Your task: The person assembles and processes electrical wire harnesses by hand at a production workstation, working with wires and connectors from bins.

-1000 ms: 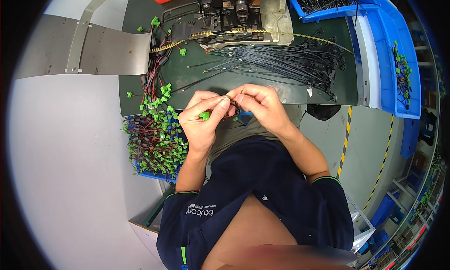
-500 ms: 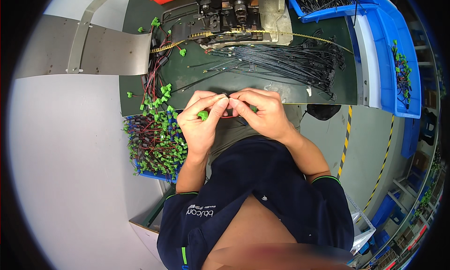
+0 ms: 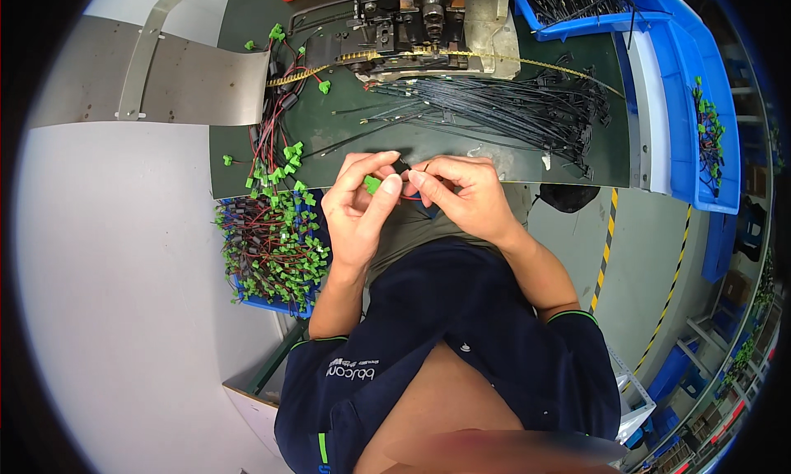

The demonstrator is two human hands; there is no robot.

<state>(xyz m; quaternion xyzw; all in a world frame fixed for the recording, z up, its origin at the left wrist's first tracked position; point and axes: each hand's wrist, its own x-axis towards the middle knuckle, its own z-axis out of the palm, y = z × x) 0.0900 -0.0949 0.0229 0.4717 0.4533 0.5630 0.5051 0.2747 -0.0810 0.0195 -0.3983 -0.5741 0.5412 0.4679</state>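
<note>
While raised, hands point(image 3: 412, 194) pinch green connector point(image 3: 372, 183).

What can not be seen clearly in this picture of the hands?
- Head view: the green connector is mostly covered by the left hand.
- Head view: the wire end at the right hand is too small to make out.
- Head view: the machine is cut off by the top edge.

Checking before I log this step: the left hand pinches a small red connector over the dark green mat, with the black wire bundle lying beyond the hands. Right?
Not quite. The connector pinched in the left hand is green, not red, as the head view shows. The rest holds: the dark green mat and the black wire bundle beyond the hands.
</note>
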